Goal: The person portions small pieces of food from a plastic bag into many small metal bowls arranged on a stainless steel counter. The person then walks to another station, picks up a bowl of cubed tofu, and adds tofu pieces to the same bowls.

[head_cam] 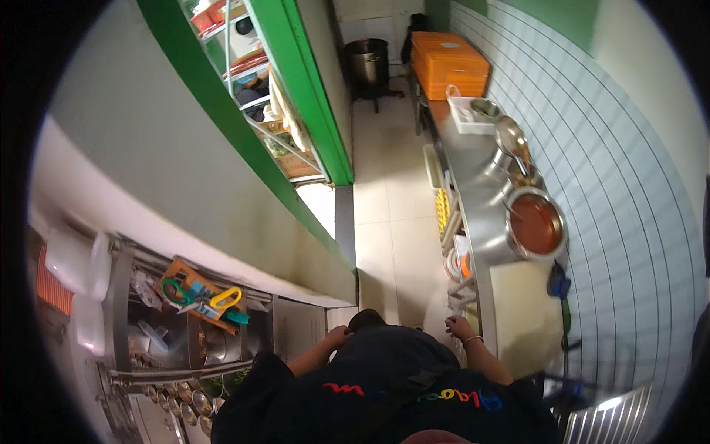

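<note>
My left hand (337,336) hangs low beside the dark clothing, and its fingertips are hidden against the body. Curled fingers show on my right hand (461,328), which is beside the front edge of the steel counter (478,233); a bracelet circles that wrist. Whether either hand grips something small cannot be seen. A pale cutting board (524,311) lies on the counter just right of my right hand. Beyond it stands a round metal pot (516,244) of red-brown sauce with a utensil handle leaning in it.
Farther along the counter are a ladle (513,141), a white basket (471,123) and an orange box (450,65). A tiled floor aisle (383,222) runs ahead to a large dark pot (367,61). Left are a green doorframe (310,94) and scissors (224,298) on a cluttered steel station.
</note>
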A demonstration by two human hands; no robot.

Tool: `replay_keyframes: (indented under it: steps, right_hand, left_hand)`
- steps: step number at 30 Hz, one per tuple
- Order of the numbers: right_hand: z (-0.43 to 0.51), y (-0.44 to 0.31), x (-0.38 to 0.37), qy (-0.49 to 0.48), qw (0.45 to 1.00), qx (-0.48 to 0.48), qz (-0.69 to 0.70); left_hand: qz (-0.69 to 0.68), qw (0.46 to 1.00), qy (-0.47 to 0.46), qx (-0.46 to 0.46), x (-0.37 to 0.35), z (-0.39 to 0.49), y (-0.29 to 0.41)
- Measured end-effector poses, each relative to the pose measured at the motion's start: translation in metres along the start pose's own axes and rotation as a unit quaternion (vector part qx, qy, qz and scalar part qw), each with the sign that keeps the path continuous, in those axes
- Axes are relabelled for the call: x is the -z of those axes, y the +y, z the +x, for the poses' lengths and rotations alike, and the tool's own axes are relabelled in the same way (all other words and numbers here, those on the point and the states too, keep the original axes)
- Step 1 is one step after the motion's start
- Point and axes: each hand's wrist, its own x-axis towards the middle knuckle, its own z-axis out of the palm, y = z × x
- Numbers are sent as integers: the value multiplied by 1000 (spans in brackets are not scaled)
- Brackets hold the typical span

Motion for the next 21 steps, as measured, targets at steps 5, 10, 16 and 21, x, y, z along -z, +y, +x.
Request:
replay_keyframes:
  steps: [5,10,16,21]
  right_hand:
    - [120,-99,36,12,1000,4,15]
    - [195,-115,67,23,990,33,-137]
    - [229,-51,91,-4,808,295,-510]
    - [254,-71,72,48,971,2,-234]
  left_hand:
    - [-84,996,-1,1,15,103,1]
    - [-48,998,40,-6,112,234,42]
    - [51,997,45,-30,277,365,158]
    - [70,994,14,-77,364,484,254]
